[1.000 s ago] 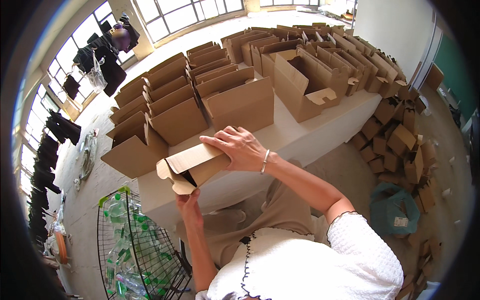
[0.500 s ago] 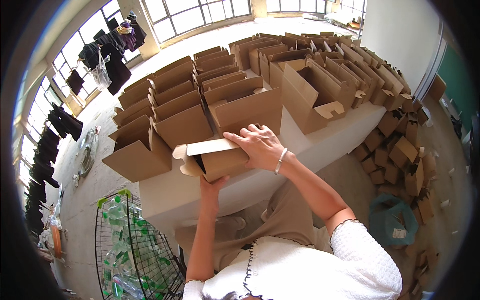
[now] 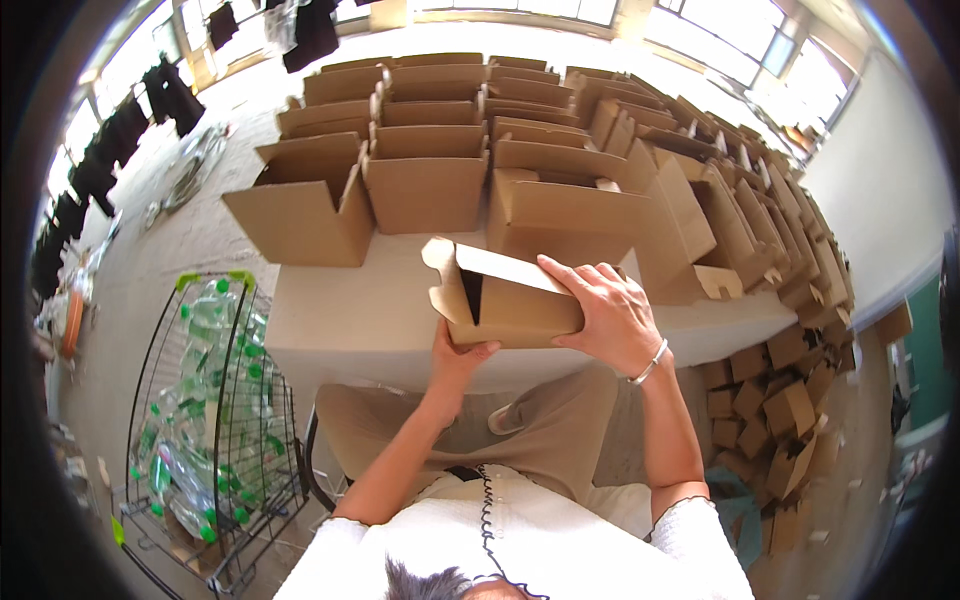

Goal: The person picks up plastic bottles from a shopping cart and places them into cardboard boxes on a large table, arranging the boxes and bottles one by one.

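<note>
Between my hands is a small brown cardboard box (image 3: pixel 518 308), lying tilted above the near edge of the white table (image 3: pixel 330 310). Its left end stands open, with flaps sticking out and a dark inside. My left hand (image 3: pixel 460 358) grips the box from below at its left end, thumb along the near side. From the right, my right hand (image 3: pixel 612 312) clasps the other end, fingers over the top face and thumb at the near side. A white bracelet (image 3: pixel 650 362) circles my right wrist. Just beyond stands a larger open carton (image 3: pixel 570 215).
Rows of open cartons (image 3: pixel 425 190) fill the table's far side and right. A black wire cart (image 3: pixel 215 430) of green-capped plastic bottles stands on the floor at left. Small boxes (image 3: pixel 765 400) lie piled at lower right beside a teal bag (image 3: pixel 735 510). Dark clothes (image 3: pixel 110 140) hang far left.
My view has turned, so the cart and table sit differently in it. The small box stays in both hands; my right hand has slid to its right end.
</note>
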`<state>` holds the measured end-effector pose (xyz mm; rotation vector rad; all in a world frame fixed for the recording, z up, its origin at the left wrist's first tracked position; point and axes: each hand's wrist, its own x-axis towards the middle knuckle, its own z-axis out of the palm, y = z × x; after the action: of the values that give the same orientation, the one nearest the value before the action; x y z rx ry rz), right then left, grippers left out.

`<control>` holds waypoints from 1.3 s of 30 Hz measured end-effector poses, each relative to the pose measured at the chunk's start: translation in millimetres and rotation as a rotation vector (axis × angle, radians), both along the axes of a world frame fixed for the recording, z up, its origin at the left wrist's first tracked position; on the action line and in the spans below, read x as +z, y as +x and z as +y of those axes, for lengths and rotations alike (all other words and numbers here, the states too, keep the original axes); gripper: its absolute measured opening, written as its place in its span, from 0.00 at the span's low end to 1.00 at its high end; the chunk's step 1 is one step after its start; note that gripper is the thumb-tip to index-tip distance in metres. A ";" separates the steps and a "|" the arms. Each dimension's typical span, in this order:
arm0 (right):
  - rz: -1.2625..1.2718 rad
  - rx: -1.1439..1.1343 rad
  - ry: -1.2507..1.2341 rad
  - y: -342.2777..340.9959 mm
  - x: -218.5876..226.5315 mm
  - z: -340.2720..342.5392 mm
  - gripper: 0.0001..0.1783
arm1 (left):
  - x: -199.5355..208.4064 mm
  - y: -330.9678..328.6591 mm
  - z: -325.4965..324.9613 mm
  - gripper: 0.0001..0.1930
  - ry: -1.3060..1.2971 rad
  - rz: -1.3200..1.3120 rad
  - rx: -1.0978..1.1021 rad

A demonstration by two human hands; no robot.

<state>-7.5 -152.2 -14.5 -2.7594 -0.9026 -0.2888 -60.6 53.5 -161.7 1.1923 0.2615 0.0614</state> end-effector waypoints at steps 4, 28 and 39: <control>-0.090 0.140 0.066 21.5 10.8 55.0 0.50 | 6.1 13.5 56.9 0.35 0.011 -0.144 0.089; -0.480 0.243 0.197 127.6 -43.3 128.4 0.19 | -56.5 77.5 93.2 0.49 0.916 -0.126 0.376; -0.382 -0.785 0.400 78.4 4.7 -127.1 0.50 | -53.2 65.0 77.0 0.49 1.132 -0.126 0.341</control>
<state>70.9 -279.3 -9.8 -2.5628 0.2274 -1.0179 4.5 130.5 -214.9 2.2418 0.3250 0.6482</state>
